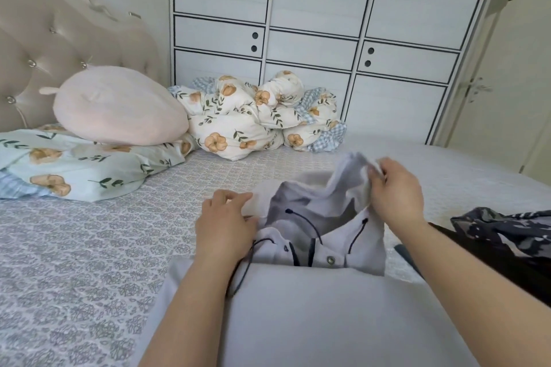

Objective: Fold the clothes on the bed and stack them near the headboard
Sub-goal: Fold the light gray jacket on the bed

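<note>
At far left a tufted, buttoned headboard (44, 39) rises behind a smooth pink egg-shaped cushion (119, 110), which rests on a floral pillow (74, 167). Just right of them a crumpled floral quilt (256, 116) is heaped against a white panelled wardrobe (328, 24). The bed (74, 262) has a grey patterned, textured cover. At centre lies a soft pale grey hoodie (298, 307) with dark drawstrings and a metal snap. The left hand (223, 223) pinches the hood's left edge; the right hand (396, 194) pinches its lifted right edge. At right, dark patterned clothes (501, 235) lie just beside the right forearm.
</note>
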